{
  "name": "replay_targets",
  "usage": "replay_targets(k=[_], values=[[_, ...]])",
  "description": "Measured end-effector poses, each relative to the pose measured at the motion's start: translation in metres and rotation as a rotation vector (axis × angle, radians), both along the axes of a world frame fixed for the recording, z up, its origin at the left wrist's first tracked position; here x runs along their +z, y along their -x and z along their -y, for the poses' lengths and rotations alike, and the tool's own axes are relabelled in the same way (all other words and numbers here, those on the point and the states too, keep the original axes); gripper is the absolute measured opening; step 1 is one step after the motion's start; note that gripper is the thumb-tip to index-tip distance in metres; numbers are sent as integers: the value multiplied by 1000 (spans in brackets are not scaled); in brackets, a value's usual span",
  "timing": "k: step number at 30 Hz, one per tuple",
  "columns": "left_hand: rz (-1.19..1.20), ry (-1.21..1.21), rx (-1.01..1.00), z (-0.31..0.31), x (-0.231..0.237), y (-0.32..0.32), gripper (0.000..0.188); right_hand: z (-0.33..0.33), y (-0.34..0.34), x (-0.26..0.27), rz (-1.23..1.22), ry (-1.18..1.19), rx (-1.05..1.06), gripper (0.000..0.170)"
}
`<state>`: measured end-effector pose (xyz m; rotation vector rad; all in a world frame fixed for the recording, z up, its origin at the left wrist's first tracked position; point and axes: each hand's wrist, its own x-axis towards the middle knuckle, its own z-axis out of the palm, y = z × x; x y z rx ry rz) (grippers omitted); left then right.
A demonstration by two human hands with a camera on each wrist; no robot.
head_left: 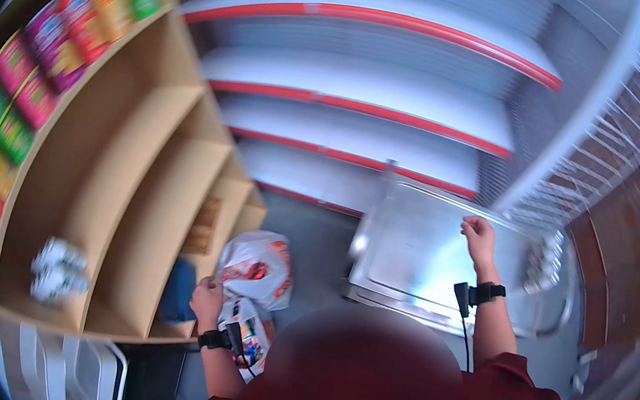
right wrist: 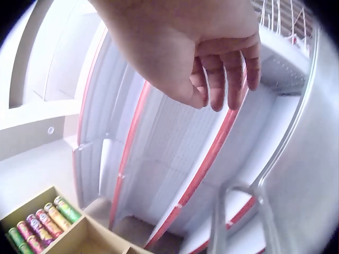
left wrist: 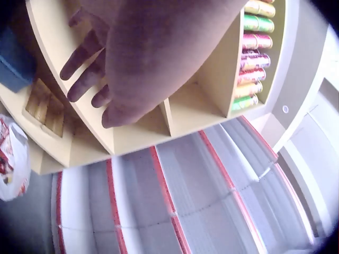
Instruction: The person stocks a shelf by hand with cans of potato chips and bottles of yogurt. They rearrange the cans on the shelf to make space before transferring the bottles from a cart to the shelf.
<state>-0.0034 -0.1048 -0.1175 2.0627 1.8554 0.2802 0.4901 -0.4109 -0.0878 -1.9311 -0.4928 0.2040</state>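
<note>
My left hand (head_left: 207, 304) is held beside the lower part of the wooden shelf unit (head_left: 178, 154), above plastic bags (head_left: 259, 261). In the left wrist view the left hand (left wrist: 127, 63) has its fingers spread and loosely bent, holding nothing. Over the metal cart (head_left: 421, 240) hangs my right hand (head_left: 480, 239), empty too. The right wrist view shows the right hand (right wrist: 196, 58) with relaxed, slightly bent fingers in front of the white shelves with red edges (right wrist: 206, 159). Each wrist wears a black strap with a cable.
Colourful canisters (head_left: 58, 45) line the top of the wooden unit; a white-and-green bundle (head_left: 61, 272) lies lower in it. A blue item (head_left: 179, 290) and a small wooden crate (head_left: 203, 225) sit in its compartments. A white wire rack (head_left: 583, 157) stands at right.
</note>
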Motion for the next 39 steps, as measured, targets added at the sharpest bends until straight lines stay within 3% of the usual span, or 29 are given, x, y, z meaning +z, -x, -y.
replay_targets(k=[4, 6, 7, 10, 13, 15, 18, 19, 21, 22, 23, 24, 25, 26, 27, 30, 32, 35, 36, 38, 39], values=[[112, -119, -236, 11, 16, -102, 34, 121, -33, -27, 51, 83, -286, 22], [173, -204, -310, 26, 33, -146, 31, 164, -36, -25, 184, 219, -638, 37], [229, -194, -317, 38, 44, -168, 29, 189, -45, -35, 218, 276, -739, 53], [356, -205, -378, 60, 41, -210, 29, 249, -68, -49, 168, 346, -1052, 66], [386, -195, -388, 91, 35, -233, 26, 292, -98, -76, 49, 306, -1007, 76], [332, -181, -377, 109, 34, -237, 25, 317, -126, -110, -71, 198, -810, 84], [219, -235, -388, 133, 45, -228, 26, 324, -152, -136, -238, 125, -699, 75], [263, -226, -363, 135, 47, -222, 27, 330, -168, -174, -176, 93, -756, 67], [221, -226, -271, 141, 59, -209, 26, 324, -168, -179, -107, 43, -758, 48], [177, -210, -257, 143, 65, -199, 26, 320, -167, -171, -162, 165, -813, 46], [168, -221, -219, 143, 67, -189, 25, 317, -161, -161, -159, 121, -766, 44], [159, -233, -183, 141, 66, -180, 25, 340, -176, -207, 246, 453, -617, 44], [139, -233, -139, 139, 64, -172, 25, 325, -166, -179, 30, 164, -758, 42], [140, -233, -123, 140, 68, -166, 26, 322, -159, -164, 50, 107, -745, 42], [123, -249, -104, 139, 68, -159, 26, 302, -137, -106, -36, 159, -728, 41], [141, -231, -52, 129, 65, -141, 26, 295, -144, -73, 200, 113, -669, 36], [154, -227, -39, 117, 59, -131, 27, 278, -135, -26, 271, 307, -508, 31], [139, -185, -4, 95, 63, -117, 26, 248, -119, 3, 458, 263, -304, 26], [155, -185, -29, 86, 60, -110, 26, 229, -108, 16, 462, 254, -291, 26], [176, -195, -44, 66, 60, -89, 27, 167, -68, 57, 289, -52, -293, 23], [187, -231, -35, 56, 62, -78, 26, 150, -71, 54, 262, -72, -245, 23]])
